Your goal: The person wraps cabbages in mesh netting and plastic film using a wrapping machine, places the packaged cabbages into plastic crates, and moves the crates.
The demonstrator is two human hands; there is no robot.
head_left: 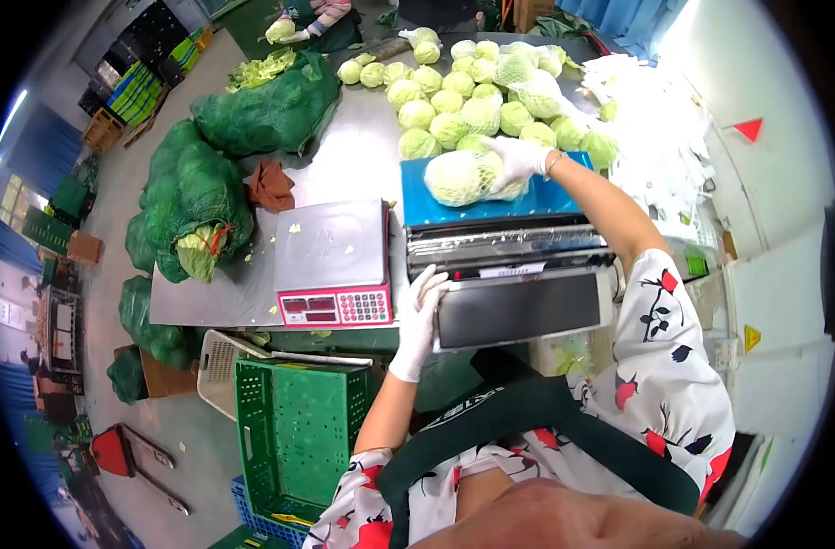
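My right hand point(518, 165), in a white glove, grips the right side of a netted cabbage bundle point(461, 178). The bundle lies on a blue surface point(417, 203) behind a wrapping machine point(490, 240). White foam netting covers the cabbage. My left hand point(424, 306), gloved too, rests at the left end of the machine's dark flat plate point(520, 309), its fingers bent against the edge; whether they hold anything is not clear. A scale point(332, 247) with a red keypad stands to the left of the machine.
Many cabbages point(449, 101) are piled behind the machine, beside white net sleeves point(655, 137). Green mesh sacks point(262, 110) lie on the table's left side. A green crate point(303, 430) stands below the front edge. Across the table, a co-worker's gloved hand point(294, 37) touches a cabbage.
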